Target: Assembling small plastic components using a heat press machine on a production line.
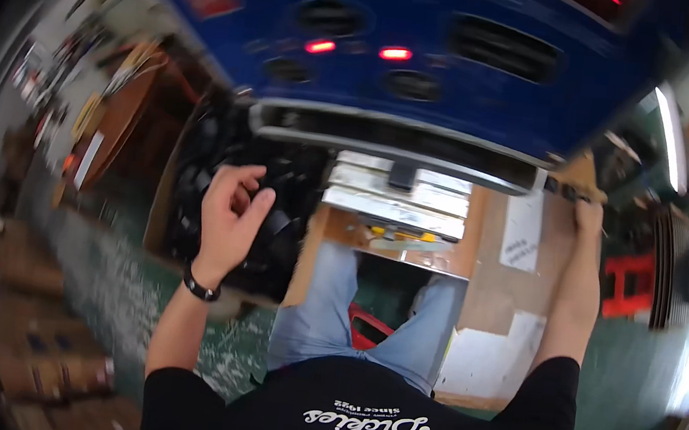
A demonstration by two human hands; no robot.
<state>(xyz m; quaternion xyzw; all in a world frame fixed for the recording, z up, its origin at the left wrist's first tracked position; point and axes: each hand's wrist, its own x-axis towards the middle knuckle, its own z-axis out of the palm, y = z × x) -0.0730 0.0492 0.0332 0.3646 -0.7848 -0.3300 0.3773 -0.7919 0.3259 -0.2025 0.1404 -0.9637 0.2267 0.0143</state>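
My left hand (233, 214) hovers over a cardboard box of black parts (288, 182) on my left, its fingers loosely curled, the thumb apart, nothing visible in it. My right hand (588, 217) reaches to the far right end of the brown board, beside a few small dark pieces (567, 191). Its fingers are small and blurred, so their grip cannot be made out. Between my hands, a silvery metal block (398, 196) sits beneath the front bar of a blue machine (377, 90). A dark piece (402, 176) rests at the block's middle.
The brown board (497, 234) with white paper patches spans my right side. Two red lights (394, 53) glow on the machine. A red plastic stool (628, 284) stands to the right, near a dark ribbed stack (667, 267). Cardboard boxes (42, 367) lie at lower left.
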